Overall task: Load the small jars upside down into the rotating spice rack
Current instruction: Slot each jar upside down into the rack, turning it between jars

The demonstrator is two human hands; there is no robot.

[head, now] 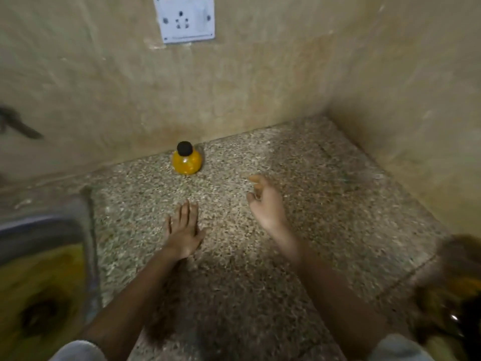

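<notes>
Light: dim, warm, yellowish, brightest at the centre of the speckled grey stone desk (234,162).
Shadows: a soft dark pool at the desk's near edge; corners darken.
Blur: right hand (265,204) smeared; grey metal sink (88,225) at left and brown object (453,290) at lower right heavily smeared.
Distortion: white socket plate (184,19) leans.

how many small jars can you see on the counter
1: a yellow jar with a black cap stands on the counter close to the back wall. The blurred dark object at the lower right edge may hide more.
</notes>
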